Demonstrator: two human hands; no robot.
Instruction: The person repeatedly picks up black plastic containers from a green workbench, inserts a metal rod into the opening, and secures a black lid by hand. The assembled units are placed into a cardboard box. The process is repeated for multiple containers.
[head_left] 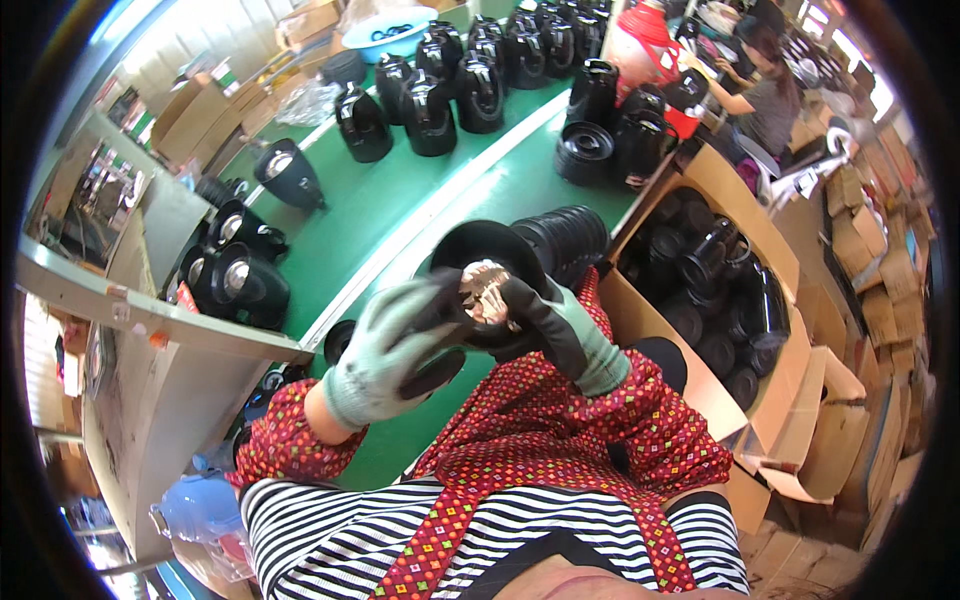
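Observation:
Both my hands wear pale green gloves with dark coated fingers. In front of my apron they hold a black round vessel [485, 243], tilted so that its mouth faces me; a shiny, silvery-copper surface [487, 291] shows within. My right hand [567, 338] grips its right side, thumb over the near edge. At the left side, my left hand [392, 345] curls its fingers against the edge, slightly blurred. Just beyond the vessel, a row of stacked black round parts [565, 238] lies on the green bench [355, 215].
Several black jugs [427, 112] stand at the far side of the bench, near a light-blue basin [390, 35]. More black jugs [240, 275] lie at left by a metal frame [170, 318]. An open carton [775, 235] of black parts is at right. Another person [765, 100] sits beyond.

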